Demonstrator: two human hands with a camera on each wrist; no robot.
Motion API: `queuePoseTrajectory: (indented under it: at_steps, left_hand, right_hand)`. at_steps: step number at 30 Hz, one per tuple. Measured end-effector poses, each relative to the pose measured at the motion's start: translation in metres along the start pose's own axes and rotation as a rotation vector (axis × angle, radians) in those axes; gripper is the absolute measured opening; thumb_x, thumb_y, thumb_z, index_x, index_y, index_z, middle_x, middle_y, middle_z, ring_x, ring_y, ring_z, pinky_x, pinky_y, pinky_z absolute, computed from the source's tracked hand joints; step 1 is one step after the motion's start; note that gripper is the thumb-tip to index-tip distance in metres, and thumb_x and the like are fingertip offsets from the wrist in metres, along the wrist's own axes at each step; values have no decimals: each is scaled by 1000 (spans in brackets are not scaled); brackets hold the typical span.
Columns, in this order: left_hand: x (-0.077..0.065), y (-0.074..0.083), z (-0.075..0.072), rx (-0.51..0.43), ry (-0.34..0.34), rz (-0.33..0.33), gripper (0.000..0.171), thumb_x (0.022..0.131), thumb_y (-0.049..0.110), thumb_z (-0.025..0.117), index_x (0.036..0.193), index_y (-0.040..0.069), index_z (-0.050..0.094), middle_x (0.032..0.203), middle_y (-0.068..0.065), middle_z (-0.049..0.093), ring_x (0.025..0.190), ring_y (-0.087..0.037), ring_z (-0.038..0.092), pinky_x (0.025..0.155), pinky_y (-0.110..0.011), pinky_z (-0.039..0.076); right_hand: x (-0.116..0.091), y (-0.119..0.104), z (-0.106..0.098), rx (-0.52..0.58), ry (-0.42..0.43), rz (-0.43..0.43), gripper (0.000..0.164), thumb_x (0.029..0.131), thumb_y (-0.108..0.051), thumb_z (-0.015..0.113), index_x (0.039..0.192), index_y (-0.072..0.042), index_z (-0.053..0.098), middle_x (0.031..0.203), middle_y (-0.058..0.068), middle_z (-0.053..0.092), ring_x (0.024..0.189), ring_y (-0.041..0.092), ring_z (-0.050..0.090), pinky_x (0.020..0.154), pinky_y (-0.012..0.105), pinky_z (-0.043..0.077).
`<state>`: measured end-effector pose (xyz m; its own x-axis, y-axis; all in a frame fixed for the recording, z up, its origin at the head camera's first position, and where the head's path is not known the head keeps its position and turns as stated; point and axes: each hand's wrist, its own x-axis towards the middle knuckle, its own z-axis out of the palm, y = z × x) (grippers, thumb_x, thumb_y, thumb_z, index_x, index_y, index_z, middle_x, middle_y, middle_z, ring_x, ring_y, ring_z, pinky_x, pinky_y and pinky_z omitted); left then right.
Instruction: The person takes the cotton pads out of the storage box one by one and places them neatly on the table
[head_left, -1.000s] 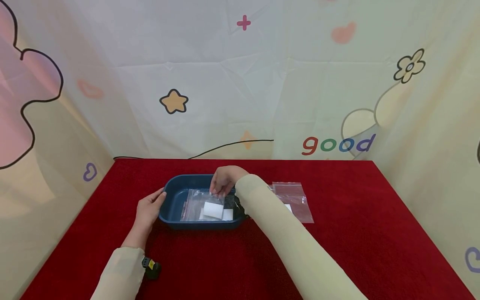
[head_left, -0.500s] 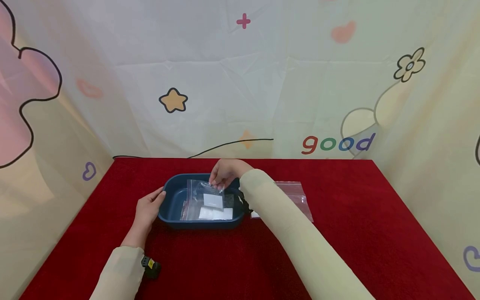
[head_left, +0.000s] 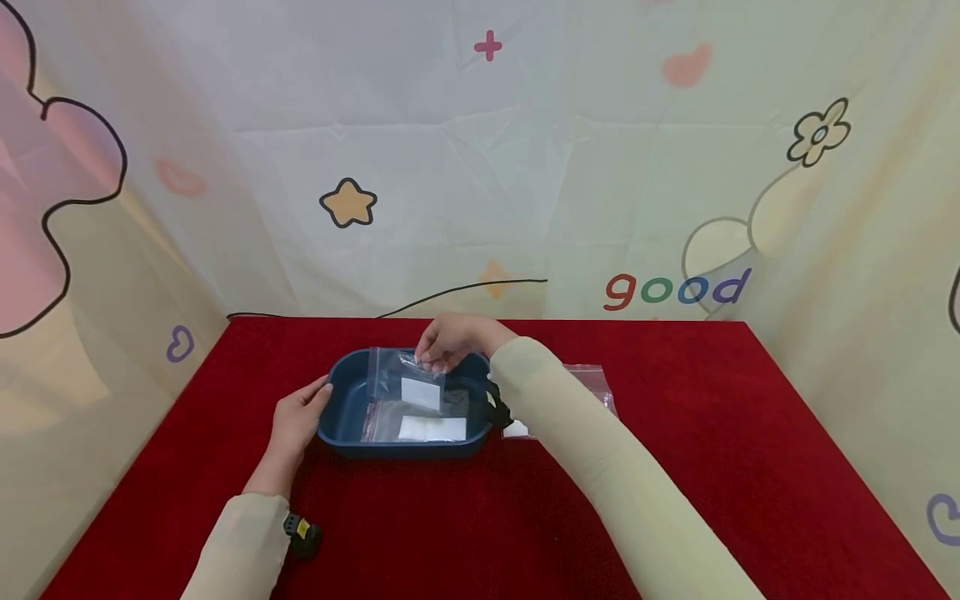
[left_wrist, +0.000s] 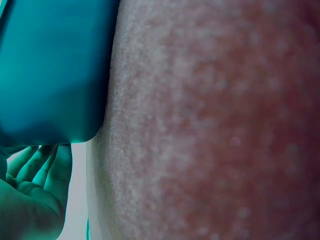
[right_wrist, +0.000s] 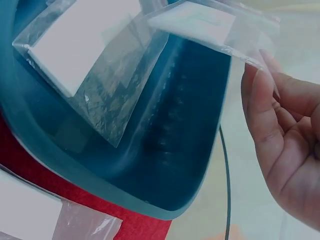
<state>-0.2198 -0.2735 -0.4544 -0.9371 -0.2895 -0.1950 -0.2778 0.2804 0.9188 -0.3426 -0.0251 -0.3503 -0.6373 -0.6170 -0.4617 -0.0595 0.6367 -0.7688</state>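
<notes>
A blue plastic basin [head_left: 341, 417] stands on the red cloth. My left hand [head_left: 295, 421] grips its left rim, thumb at the edge; the left wrist view has the fingers [left_wrist: 55, 172] reaching behind the basin wall [left_wrist: 55, 65]. Over the basin, my right hand [head_left: 462, 337] pinches the corner of a clear zip bag [head_left: 386, 375] with a white card inside. In the right wrist view this zip bag [right_wrist: 195, 22] hangs between thumb and fingertips near the rim. Below it, another clear zip bag [head_left: 431, 429] with a white card lies in the basin.
To the right of the basin, more clear zip bags [head_left: 597, 386] lie on the red cloth [head_left: 712, 467], partly hidden by the right sleeve [head_left: 585, 433]. A printed curtain [head_left: 450, 208] rises behind the table and along both sides.
My right hand has lifted the pinched zip bag up and slightly away, off the one left lying in the basin. My left hand has stayed on the rim.
</notes>
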Motion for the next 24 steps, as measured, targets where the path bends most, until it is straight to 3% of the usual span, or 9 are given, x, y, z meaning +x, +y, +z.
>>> queuePoseTrajectory:
  at_steps: [16,24]
  left_hand:
    - [-1,0,0,-5,-7,0,51,110,25,47,156,3,41,163,-22,38,149,-37,41,121,-52,39]
    - [0,0,0,-5,-3,-4,52,110,27,46,156,4,40,163,-21,38,148,-37,42,120,-52,40]
  right_hand:
    - [-14,10,-4,45,51,-49,26,102,-7,60,124,4,68,87,5,67,74,13,63,69,20,58]
    - [-26,20,-4,93,122,-46,25,101,-9,62,124,0,69,92,7,70,76,14,64,71,21,59]
